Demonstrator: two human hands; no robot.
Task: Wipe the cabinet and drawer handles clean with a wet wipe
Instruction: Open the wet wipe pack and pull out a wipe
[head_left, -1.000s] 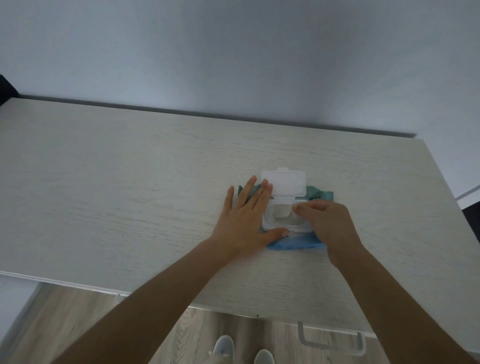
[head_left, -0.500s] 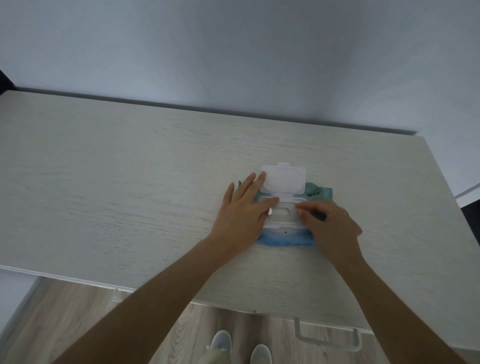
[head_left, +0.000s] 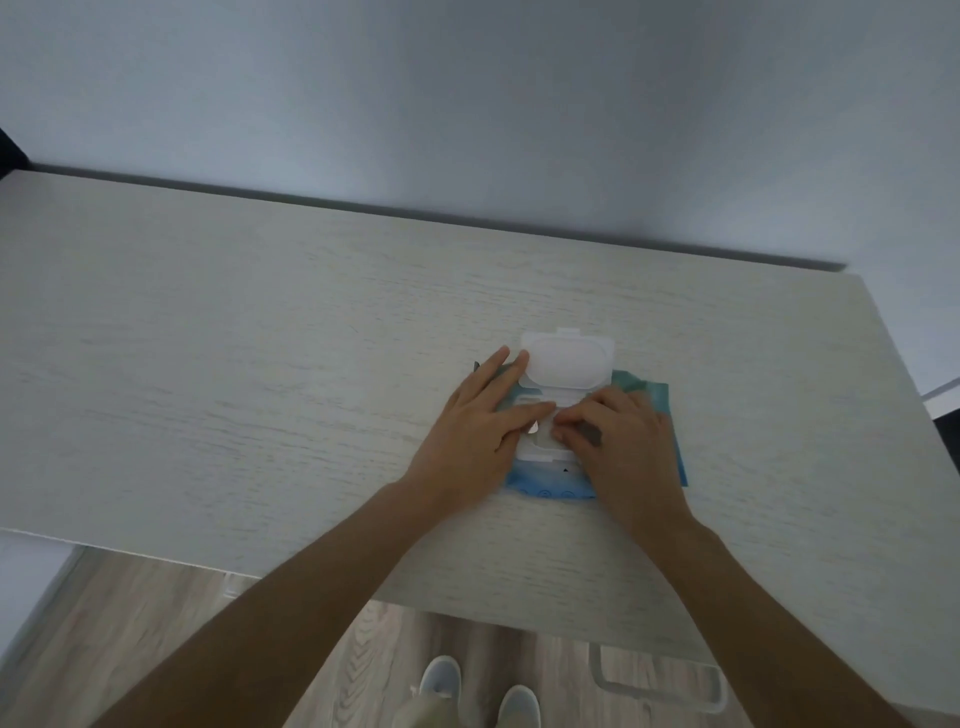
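A blue and teal wet wipe pack (head_left: 545, 489) lies on the pale wood-grain cabinet top (head_left: 249, 364), right of centre. Its white flip lid (head_left: 569, 364) stands open, tilted back toward the wall. My left hand (head_left: 475, 423) lies flat on the pack's left side with fingers spread and the thumb reaching toward the opening. My right hand (head_left: 626, 447) covers the right side, its fingertips curled down at the dispensing opening. Whether they pinch a wipe is hidden. A white bar handle (head_left: 655, 692) shows below the front edge at lower right.
A plain wall rises behind the cabinet top. The top's right edge (head_left: 893, 374) ends close to the pack. Below the front edge I see wood flooring and my two light shoes (head_left: 441, 680).
My right hand's fingertips moved left onto the opening and met my left thumb. The left hand stayed flat on the pack. The lid stayed open.
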